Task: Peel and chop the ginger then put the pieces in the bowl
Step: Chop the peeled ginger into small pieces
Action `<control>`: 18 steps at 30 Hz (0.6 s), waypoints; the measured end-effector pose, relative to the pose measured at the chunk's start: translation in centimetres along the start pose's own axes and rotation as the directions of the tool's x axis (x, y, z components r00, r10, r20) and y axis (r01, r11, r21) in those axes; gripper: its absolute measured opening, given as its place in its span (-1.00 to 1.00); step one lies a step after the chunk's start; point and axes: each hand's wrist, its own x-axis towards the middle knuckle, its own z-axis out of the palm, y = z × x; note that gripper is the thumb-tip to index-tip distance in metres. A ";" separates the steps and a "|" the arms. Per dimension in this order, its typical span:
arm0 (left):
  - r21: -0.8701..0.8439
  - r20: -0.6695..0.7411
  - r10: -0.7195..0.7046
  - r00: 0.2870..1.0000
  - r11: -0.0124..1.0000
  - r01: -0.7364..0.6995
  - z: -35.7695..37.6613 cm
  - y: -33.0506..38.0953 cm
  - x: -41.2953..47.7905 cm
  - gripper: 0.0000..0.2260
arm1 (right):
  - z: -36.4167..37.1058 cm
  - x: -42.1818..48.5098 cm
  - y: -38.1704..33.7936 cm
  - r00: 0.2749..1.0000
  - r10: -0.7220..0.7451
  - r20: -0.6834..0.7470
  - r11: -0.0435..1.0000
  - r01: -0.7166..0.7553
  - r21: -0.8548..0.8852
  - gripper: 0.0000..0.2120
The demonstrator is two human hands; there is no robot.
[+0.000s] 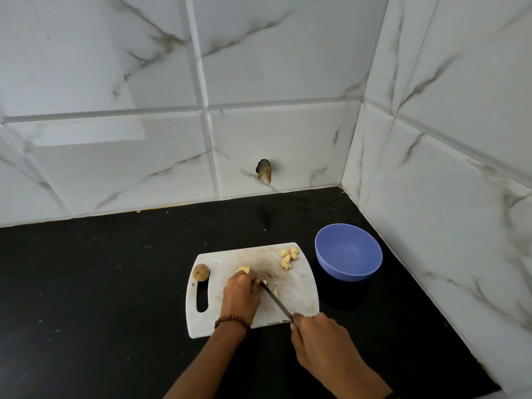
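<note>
Two hands chop ginger (243, 269) on a white chopping board (302, 300).
The left hand (241, 295) curls its fingers down over the peeled ginger and pins it to the board. The right hand (319, 338) is wrapped round the handle of the knife (276, 302), whose blade reaches the left fingertips. Cut pieces (289, 257) lie beyond and right of the left hand, the blue bowl (348, 251) further right, off the board. A brown ginger end (201, 272) lies left of that hand.

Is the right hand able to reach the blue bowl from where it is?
Probably yes. The blue bowl stands just right of the cutting board, with only bare counter between it and the right hand. That hand grips the knife, though.
</note>
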 end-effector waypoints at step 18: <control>-0.184 -0.020 0.058 0.998 0.981 -0.061 -0.6 0.2 -2.7 -0.69 | 0.6 0.4 1.9 0.983 0.102 -0.154 0.943 -0.046 0.329 -0.83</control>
